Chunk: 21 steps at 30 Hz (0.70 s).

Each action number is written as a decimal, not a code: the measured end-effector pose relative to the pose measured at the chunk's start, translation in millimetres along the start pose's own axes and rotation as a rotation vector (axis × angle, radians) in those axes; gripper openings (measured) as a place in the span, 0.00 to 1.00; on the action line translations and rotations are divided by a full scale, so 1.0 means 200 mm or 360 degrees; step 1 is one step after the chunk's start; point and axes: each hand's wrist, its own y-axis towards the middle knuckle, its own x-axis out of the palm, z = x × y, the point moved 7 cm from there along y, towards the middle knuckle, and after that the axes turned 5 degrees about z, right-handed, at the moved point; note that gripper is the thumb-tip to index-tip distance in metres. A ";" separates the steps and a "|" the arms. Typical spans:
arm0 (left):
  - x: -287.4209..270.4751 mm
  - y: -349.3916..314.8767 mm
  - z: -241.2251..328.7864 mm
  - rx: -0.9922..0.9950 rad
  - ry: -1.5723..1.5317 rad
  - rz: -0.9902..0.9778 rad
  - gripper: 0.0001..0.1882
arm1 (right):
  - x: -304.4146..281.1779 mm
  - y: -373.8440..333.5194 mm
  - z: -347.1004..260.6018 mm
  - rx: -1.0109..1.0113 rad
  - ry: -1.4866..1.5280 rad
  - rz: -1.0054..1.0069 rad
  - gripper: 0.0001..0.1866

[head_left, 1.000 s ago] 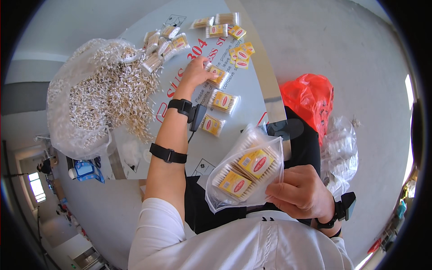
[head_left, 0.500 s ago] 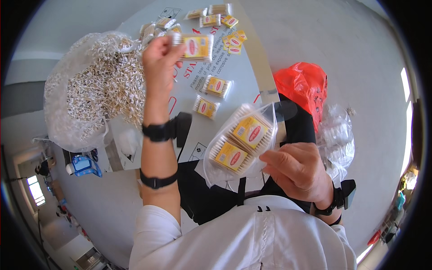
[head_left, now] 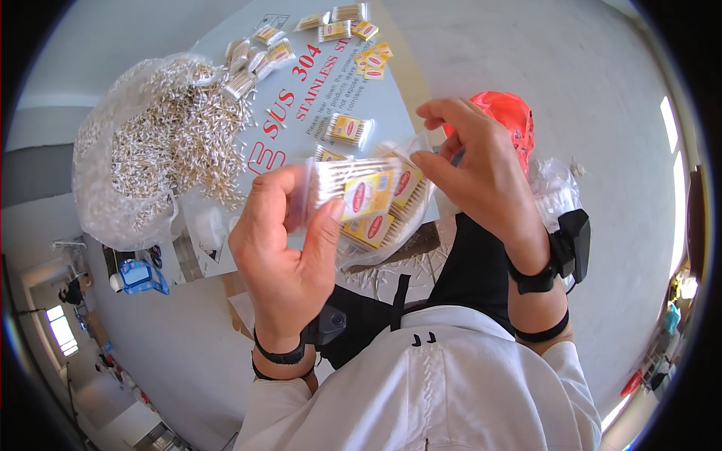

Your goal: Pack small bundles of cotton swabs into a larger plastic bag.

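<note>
Grip of the left hand (head_left: 289, 233): closed, thumb against fingers, on a flat rectangular swab pack (head_left: 368, 192), thin clear film over white-tipped sticks with a yellow card. We find this pack raised in front of a clear, pliable zip bag (head_left: 416, 219), which contains more such packs. Grip of the right hand (head_left: 429, 135): thumb at the bag's upper edge, forefinger spread away; we cannot tell whether the film is pinched.

Beyond the bag, we see a single pack (head_left: 348, 129) lying on the smooth grey desk (head_left: 301, 105). Farther off lie small yellow cards (head_left: 374, 60) and a clustered group of packs (head_left: 259, 60). Leftward, bristly loose swabs (head_left: 180, 143) spill from a crumpled transparent sack (head_left: 89, 173).

We note bare desk between the swabs and the single pack; past its right edge, open floor (head_left: 602, 98) and a glossy red plastic bag (head_left: 515, 120).
</note>
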 end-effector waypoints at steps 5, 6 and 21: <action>0.07 -0.03 -0.08 -0.0220 -0.0330 -0.0043 0.15 | 0.05 0.03 -0.02 -0.0151 -0.0278 -0.0015 0.15; 0.07 -0.04 -0.10 -0.0242 -0.0330 -0.0072 0.15 | 0.05 0.03 -0.01 -0.0151 -0.0275 -0.0012 0.15; -0.01 -0.09 -0.05 -0.0256 -0.0308 -0.0032 0.15 | 0.05 0.08 0.00 -0.0148 -0.0283 0.0000 0.04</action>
